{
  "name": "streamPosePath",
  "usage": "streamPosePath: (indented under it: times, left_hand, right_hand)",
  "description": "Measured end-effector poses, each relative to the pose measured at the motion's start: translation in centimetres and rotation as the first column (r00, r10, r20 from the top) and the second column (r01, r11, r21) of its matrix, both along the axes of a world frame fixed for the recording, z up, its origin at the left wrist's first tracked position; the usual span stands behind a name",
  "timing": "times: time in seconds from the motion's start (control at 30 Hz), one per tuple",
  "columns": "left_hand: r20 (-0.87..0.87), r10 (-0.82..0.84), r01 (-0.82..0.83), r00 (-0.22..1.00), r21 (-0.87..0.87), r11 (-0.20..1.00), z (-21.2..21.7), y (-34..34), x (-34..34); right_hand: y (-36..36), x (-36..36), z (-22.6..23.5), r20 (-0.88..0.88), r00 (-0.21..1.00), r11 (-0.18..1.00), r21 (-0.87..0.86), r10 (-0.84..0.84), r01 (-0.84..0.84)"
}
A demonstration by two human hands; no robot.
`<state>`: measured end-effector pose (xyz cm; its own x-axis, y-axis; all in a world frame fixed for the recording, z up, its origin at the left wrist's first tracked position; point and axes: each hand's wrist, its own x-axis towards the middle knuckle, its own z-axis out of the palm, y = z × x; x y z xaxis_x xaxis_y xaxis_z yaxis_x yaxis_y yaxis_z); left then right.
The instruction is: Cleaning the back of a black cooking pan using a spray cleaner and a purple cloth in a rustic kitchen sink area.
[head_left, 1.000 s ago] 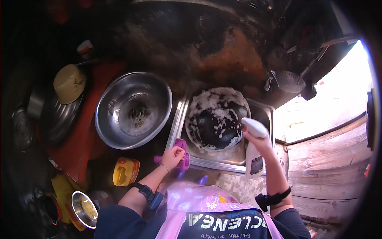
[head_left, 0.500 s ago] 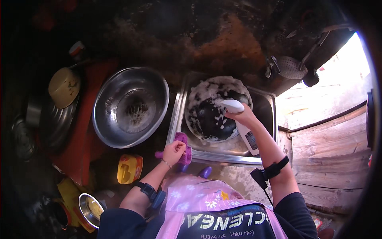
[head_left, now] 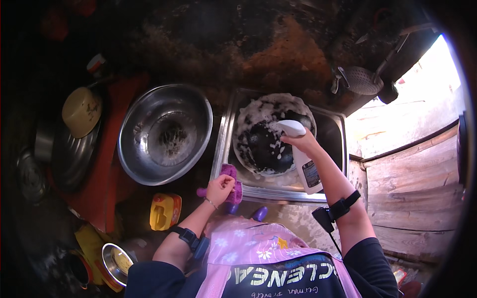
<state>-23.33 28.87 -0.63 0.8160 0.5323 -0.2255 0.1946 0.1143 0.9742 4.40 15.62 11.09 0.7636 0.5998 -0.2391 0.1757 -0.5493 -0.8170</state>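
Dim and soot-stained, the kitchen wall rises behind a cluttered counter, with bright daylight and wooden boards off beyond your right arm.

From the head camera, looking down: your right hand (head_left: 304, 143) is closed around a white spray bottle (head_left: 301, 155), its head aimed at the dark pan (head_left: 272, 133) that sits in the steel sink (head_left: 332, 130) just ahead of that hand. Your left hand (head_left: 219, 188) is curled around a purple cloth (head_left: 232, 185), resting at the sink's near rim, close beside the pan but not touching it. Each forearm wears a dark strap with a small device.

Beyond your left hand lies a large steel bowl (head_left: 165, 133) with dark residue at its bottom. Farther out on that side a tan bowl (head_left: 81, 111) rests upside down on more metal pots, which are hard to make out in the shadow. Near your left elbow sits a yellow container (head_left: 165, 211), and lower still a small steel bowl (head_left: 115, 261). A strainer (head_left: 361, 80) hangs on the wall past your right hand.

As for progress, I'd judge the pan well soaped: white foam rings its rim and streaks its inside. It has not been rinsed, and the big bowl looks unwashed.
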Motion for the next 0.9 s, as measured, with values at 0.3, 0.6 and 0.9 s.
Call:
streamPosePath:
  times: [0.3,0.6,0.9]
  left_hand:
    - [0.001,-0.004,0.004,1.0,0.005,1.0,0.0,0.0,0.0]
    - [-0.003,-0.013,0.013,1.0,-0.009,1.0,0.0,0.1,0.0]
    - [0.018,-0.015,0.015,1.0,-0.026,1.0,0.1,0.0,0.1]
  right_hand:
    - [-0.3,0.5,-0.8,-0.121,0.992,0.998,-0.059,-0.035,0.028]
    - [-0.2,0.1,-0.6,-0.172,0.983,0.998,0.019,-0.06,0.064]
    - [1.3,-0.2,0.5,-0.041,0.998,0.998,0.044,0.054,-0.053]
